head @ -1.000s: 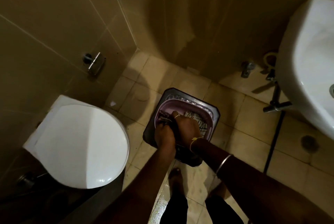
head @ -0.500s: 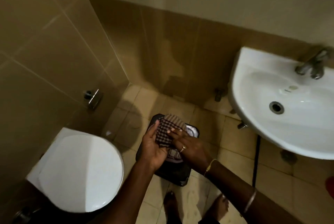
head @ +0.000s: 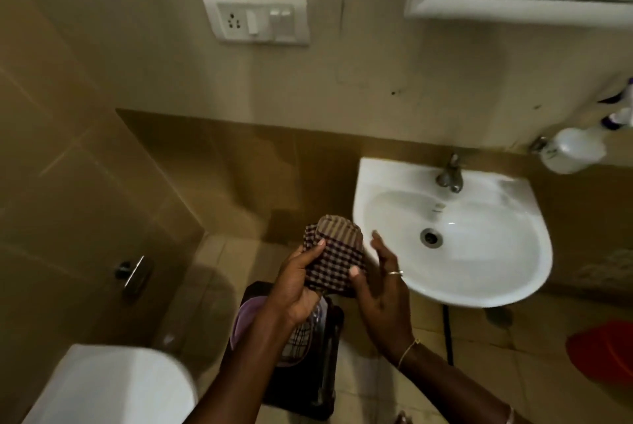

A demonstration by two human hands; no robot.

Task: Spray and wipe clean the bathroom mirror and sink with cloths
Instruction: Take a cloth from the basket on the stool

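- left hand (head: 298, 283): fingers grip folded, checked woven cloth (head: 334, 252)
- right hand (head: 380, 286), 3 o'clock of cloth: fingers straight, thumb touching it
- glossy white rounded sink (head: 479, 273) further toward 3 o'clock

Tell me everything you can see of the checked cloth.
The checked cloth is woven fabric in dark maroon and pale checks, folded into a thick wad, striped on top. It is held in the air beside the sink. The left hand grips it; the right hand touches it with its thumb, fingers straight.

Tiled floor (head: 359, 389) bears dark stool (head: 325, 382) (basket (head: 245, 315) atop).
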